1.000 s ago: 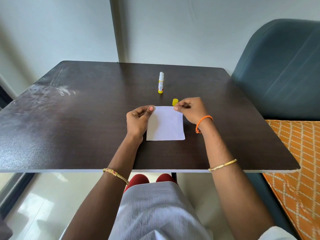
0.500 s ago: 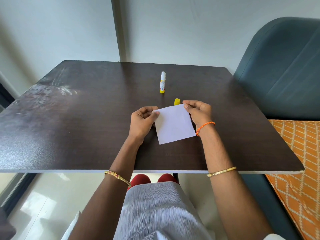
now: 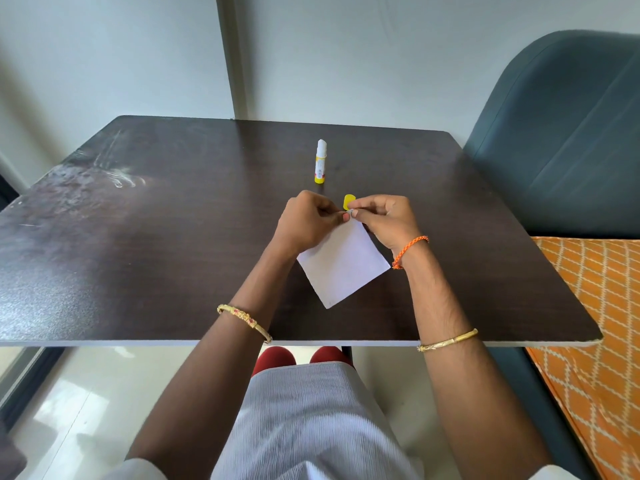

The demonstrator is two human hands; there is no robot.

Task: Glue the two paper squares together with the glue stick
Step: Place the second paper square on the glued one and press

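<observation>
Paper (image 3: 343, 268), white, turned like a diamond near the middle of the dark desk (image 3: 138, 254), one corner pointing toward 6 o'clock, the far corner raised between both sets of fingertips. Whether one sheet or two stacked, cannot tell.

Going left to right:

At 9 o'clock on the desk, pale smudges and scratch marks (image 3: 117, 178) on the dark surface.

At the paper's 10 o'clock, left hand (image 3: 308, 225), fingers curled, grip pinching the far corner of the paper; gold bangle (image 3: 246, 322) on that forearm, over the near desk edge.

At 12 o'clock from the paper, well apart from the hands, glue stick (image 3: 320, 166) standing upright, uncapped, white tip up, yellow base on the desk.

Just beyond the fingertips, yellow cap (image 3: 348, 201) on the desk, partly hidden by the right fingers.

At the paper's 1 o'clock, right hand (image 3: 384, 220), fingers curled, grip pinching the same far corner, fingertips meeting those of the left. Orange thread band (image 3: 408, 251) at the wrist, thin gold bangle (image 3: 446, 340) lower on the forearm.

At 3 o'clock, beside the desk, dark teal chair (image 3: 561, 133) and an orange patterned cloth (image 3: 595, 323).
</observation>
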